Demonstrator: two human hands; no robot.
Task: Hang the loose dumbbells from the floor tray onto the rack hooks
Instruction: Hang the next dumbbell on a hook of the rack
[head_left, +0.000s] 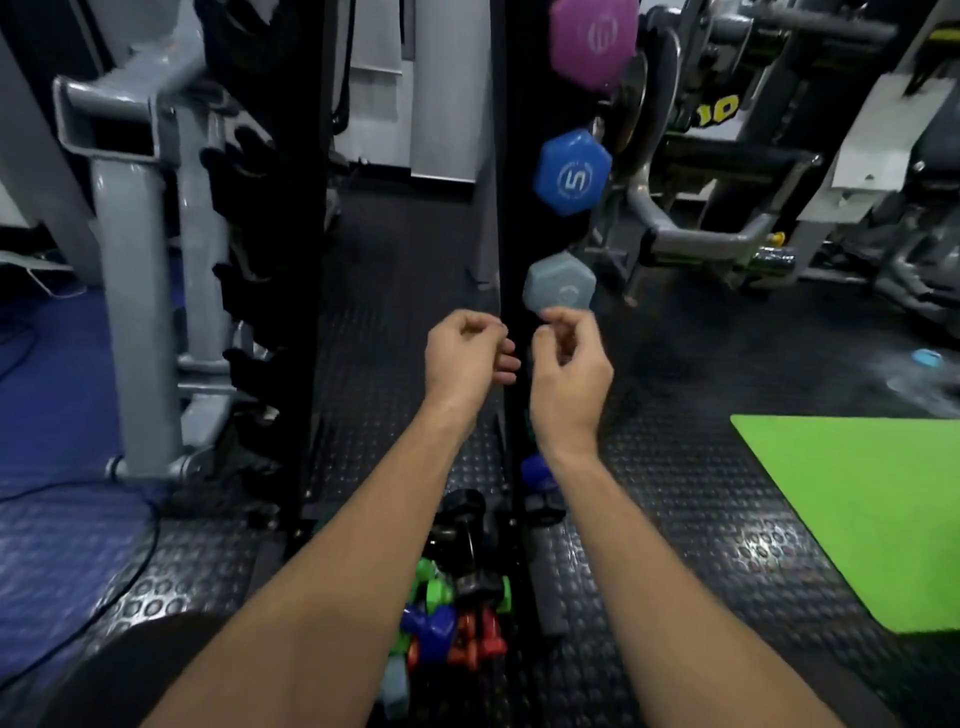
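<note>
Both grips, left hand (465, 358) and right hand (569, 374), empty beneath three hung dumbbells (571, 171).

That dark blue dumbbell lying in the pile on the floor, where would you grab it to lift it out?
Probably by the narrow handle between its two heads. The dark blue dumbbell lies on top of the pile, beside green and red ones, so reaching down from above looks easiest. The arms hide part of the pile, so its far side cannot be judged.
</note>
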